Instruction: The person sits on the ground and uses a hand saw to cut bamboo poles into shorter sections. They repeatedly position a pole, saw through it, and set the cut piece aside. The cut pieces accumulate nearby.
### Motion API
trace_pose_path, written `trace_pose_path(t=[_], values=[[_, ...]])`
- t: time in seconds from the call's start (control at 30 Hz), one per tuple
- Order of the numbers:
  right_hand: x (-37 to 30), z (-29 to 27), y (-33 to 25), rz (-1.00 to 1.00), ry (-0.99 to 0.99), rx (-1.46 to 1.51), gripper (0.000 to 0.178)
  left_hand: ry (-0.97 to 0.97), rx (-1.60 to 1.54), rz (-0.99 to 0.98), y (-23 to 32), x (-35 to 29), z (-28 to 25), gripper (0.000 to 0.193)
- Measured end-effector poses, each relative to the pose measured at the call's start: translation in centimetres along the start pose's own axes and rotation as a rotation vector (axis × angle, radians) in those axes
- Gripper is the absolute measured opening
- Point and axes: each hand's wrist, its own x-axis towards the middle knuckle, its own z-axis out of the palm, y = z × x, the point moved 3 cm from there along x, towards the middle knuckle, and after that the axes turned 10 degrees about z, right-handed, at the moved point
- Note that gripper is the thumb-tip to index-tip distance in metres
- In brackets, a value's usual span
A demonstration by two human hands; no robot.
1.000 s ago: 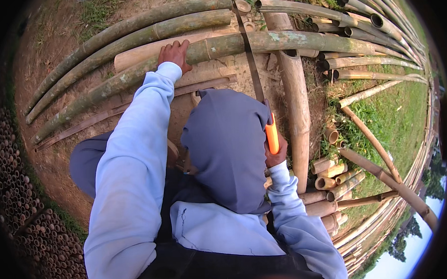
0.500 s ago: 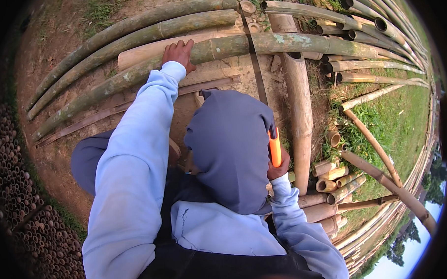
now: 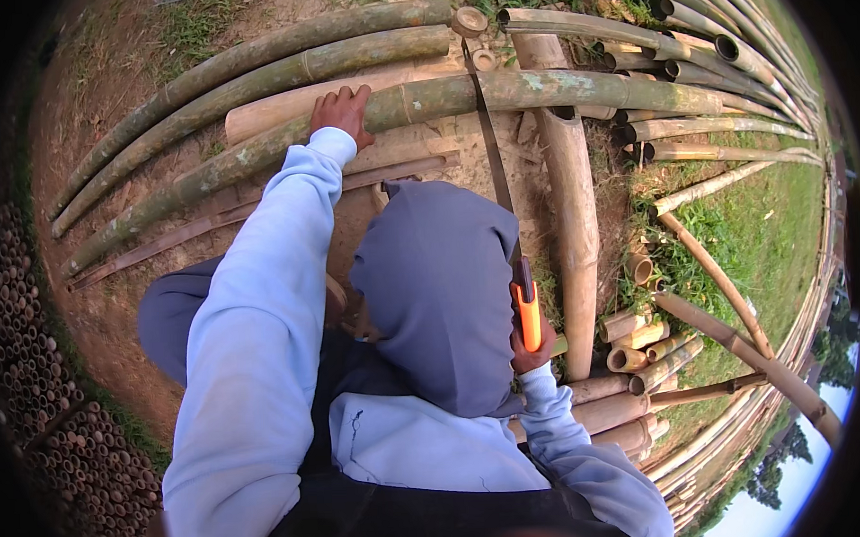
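Observation:
My left hand (image 3: 341, 116) grips a long green bamboo pole (image 3: 443, 96) from above, its fingers spread over the far side. In my right hand (image 3: 533, 348) is the orange handle of a handsaw (image 3: 493, 157). The saw's long dark blade points away from me and lies across the bamboo pole, to the right of my left hand. How deep the blade sits in the pole I cannot tell. Under the pole's right part stands a thick pale bamboo log (image 3: 579, 254), running toward me. My bent grey-trousered knee (image 3: 435, 287) is just left of the saw handle.
Two more green bamboo poles (image 3: 300, 65) lie beyond, with short cut rings (image 3: 469, 21) at their right ends. Several cut pieces (image 3: 641, 332) are piled right of my right hand. Long poles (image 3: 740, 49) are stacked at far right; many bamboo ends (image 3: 67, 442) fill the lower left.
The handsaw has slid back toward me with my right hand, so its tip reaches less far beyond the pole. My left hand stays on the bamboo pole.

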Motion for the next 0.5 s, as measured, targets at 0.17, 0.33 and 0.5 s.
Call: trace_pose_path(t=[0.17, 0.33, 0.5], values=[[13.5, 4.4, -3.0, -0.21, -0.13, 0.25, 0.029, 0.017, 0.005, -0.016, 0.3, 0.5, -0.7, 0.071], [7.9, 2.0, -0.5, -0.129, -0.006, 0.033, 0.031, -0.048, -0.001, 0.014, 0.2, 0.5, -1.2, 0.071], [-1.8, -0.8, 1.3, 0.134, -0.009, 0.056, 0.036, 0.015, -0.004, 0.015, 0.1, -0.1, -0.2, 0.07]])
